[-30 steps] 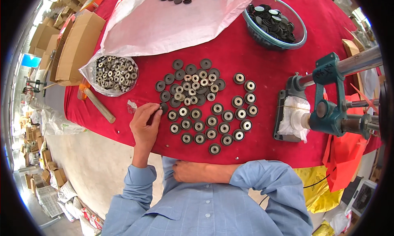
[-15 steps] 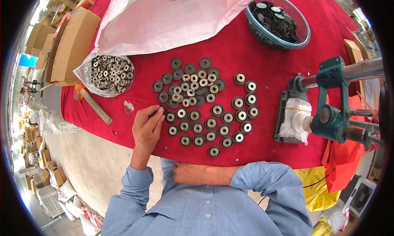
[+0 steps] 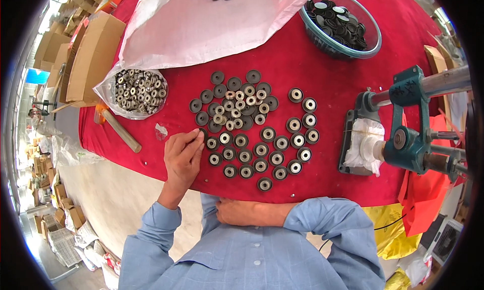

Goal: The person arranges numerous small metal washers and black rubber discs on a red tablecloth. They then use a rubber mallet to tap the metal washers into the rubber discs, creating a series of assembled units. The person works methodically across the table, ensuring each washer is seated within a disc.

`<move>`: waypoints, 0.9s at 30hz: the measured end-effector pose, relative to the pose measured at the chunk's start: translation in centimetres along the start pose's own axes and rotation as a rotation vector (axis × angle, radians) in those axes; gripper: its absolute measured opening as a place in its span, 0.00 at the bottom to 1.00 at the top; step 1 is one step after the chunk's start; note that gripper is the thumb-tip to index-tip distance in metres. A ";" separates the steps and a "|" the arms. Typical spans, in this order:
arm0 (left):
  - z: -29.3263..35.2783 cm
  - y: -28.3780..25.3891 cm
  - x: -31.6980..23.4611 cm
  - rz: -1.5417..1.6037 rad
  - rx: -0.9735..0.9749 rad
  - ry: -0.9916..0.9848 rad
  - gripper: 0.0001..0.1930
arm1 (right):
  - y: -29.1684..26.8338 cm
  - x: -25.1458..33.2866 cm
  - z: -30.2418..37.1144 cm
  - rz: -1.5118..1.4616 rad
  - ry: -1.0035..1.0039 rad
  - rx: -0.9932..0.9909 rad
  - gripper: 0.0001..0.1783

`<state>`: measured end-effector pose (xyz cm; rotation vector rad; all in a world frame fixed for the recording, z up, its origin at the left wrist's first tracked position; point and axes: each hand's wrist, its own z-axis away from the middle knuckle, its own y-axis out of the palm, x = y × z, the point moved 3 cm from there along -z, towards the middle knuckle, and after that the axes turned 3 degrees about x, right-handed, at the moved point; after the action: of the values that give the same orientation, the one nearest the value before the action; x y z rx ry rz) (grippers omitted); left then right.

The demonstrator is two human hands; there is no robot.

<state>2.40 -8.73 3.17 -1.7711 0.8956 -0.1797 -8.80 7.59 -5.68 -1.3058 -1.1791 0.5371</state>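
Note:
My left hand (image 3: 184, 159) is at the left edge of the laid-out pieces, fingers bent and fingertips pinched at a small black wheel (image 3: 203, 132), mostly hidden behind them. Right beside it lie several black wheels with metal bearings seated in them (image 3: 244, 156), spread over the red cloth. Farther up, plain black wheels (image 3: 206, 96) lie grouped, with loose silver bearings (image 3: 236, 113) scattered over and between them. My right hand (image 3: 226, 211) rests against my body at the table's near edge, its fingers tucked out of sight.
A plastic bag of loose bearings (image 3: 140, 91) and a hammer (image 3: 120, 130) are at the left. A white sack (image 3: 201, 33) covers the far side. Far right stands a glass bowl of black caps (image 3: 373, 52); a green hand press (image 3: 408, 123) stands right.
The view has shifted slightly. My left hand stays at the same wheel, its fingers a little more curled. My right hand has not moved visibly.

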 end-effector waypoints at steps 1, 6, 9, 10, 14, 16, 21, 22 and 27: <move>-0.3 -0.2 0.2 0.058 0.000 -0.025 0.17 | 0.2 0.1 -0.1 0.006 0.001 0.011 0.10; -3.7 -0.4 -1.8 0.110 -0.067 -0.119 0.16 | -0.9 -0.1 0.0 0.047 0.016 0.132 0.09; -5.5 0.8 -2.2 0.123 -0.003 -0.056 0.17 | -1.1 0.0 -0.1 0.054 0.023 0.109 0.09; -5.6 1.2 -2.1 0.124 0.013 -0.056 0.16 | -1.0 -0.1 -0.2 0.059 0.025 0.093 0.09; -5.4 2.0 -1.8 0.127 0.027 -0.064 0.14 | -0.5 -0.1 -0.2 0.070 0.030 0.049 0.09; -5.3 2.1 -1.6 0.165 0.017 -0.075 0.14 | -0.5 -0.1 -0.2 0.072 0.035 0.034 0.09; -4.8 0.7 0.6 0.312 -0.113 -0.388 0.14 | -0.4 0.0 -0.2 0.086 0.039 0.017 0.09; -4.5 0.3 1.3 0.344 -0.126 -0.482 0.14 | -0.3 0.1 -0.2 0.085 0.039 0.016 0.09; -4.0 0.6 2.0 0.197 -0.094 -0.238 0.12 | -0.3 0.2 0.1 0.095 0.037 0.010 0.09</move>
<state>1.45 -13.10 3.64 -1.7347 0.9096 0.2003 -8.85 7.75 -5.35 -1.3626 -1.0872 0.5847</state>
